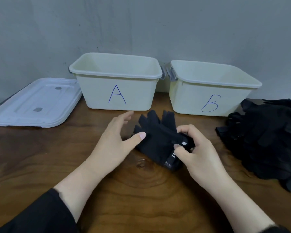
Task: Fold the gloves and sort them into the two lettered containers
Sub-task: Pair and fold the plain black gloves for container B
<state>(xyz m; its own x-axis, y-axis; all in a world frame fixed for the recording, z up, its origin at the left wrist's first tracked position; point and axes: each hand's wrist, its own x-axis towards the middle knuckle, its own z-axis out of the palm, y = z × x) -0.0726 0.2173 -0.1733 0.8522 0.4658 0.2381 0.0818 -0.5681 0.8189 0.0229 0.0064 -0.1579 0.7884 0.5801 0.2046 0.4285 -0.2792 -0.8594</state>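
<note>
A black knitted glove [155, 137] lies on the dark brown wooden desk [40, 162], near the middle, just in front of the gap between the two containers, with its finger ends pointing away toward them. We see the right hand [197, 153] at the glove's cuff end, its fingers [186, 132] curled round the cuff and the thumb pressing near a small white label, so it grips the glove. The left hand [115, 140] sits at the glove's left edge with its fingers spread and relaxed; the thumb tip touches the knit, while the other fingers reach out above the desk toward the far side and hold nothing.

At the far side of the desk, against the grey wall [141, 22], stand two cream plastic tubs with grey side clips. The left one, the cream plastic container marked A [118, 84], has its letter in blue ink on the front; the right one, the cream plastic container marked B [208, 96], stands just beside it. We can see no gloves inside either.

A translucent white plastic lid [35, 103] lies flat on the desk to the left of container A. On the right, beside container B, lies a heap of black knitted gloves [265, 137]. Black sleeves [32, 219] cover both forearms at the near edge.
</note>
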